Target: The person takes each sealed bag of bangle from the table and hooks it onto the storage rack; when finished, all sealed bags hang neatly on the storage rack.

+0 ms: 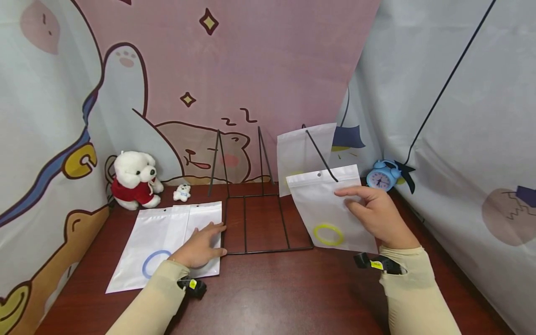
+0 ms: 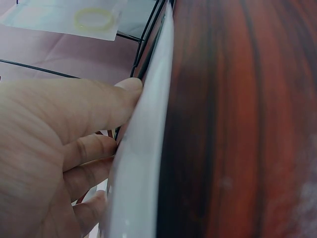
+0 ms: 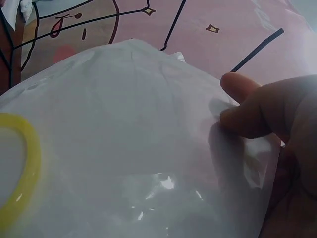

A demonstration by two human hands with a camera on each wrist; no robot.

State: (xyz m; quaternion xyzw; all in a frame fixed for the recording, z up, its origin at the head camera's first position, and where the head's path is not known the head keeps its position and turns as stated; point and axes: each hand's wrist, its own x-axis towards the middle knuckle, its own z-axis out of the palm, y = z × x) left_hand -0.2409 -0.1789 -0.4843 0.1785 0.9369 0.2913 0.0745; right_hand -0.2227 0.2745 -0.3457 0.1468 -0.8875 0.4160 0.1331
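A white zip bag with a yellow ring [image 1: 328, 235] is held tilted by my right hand [image 1: 372, 214], thumb in front. In the right wrist view, dark finger shapes show through the bag [image 3: 124, 124]. A thin rod [image 1: 322, 156] of the black wire rack [image 1: 268, 252] crosses the bag's top edge; its punched hole lies left of the rod tip. Behind it, another white bag [image 1: 301, 149] hangs on that rod. My left hand [image 1: 201, 246] rests on flat white bags [image 1: 146, 223], fingertips at the rack's left bar. In the left wrist view, its thumb [image 2: 130, 85] touches that edge.
On the left lie overlapping white bags, one with a blue ring [image 1: 156, 263]. A white plush dog [image 1: 134, 179] in red and a tiny white figurine [image 1: 182, 192] stand behind. A blue alarm clock [image 1: 383, 176] stands at the back right. Printed curtains surround the brown table [image 1: 259, 298].
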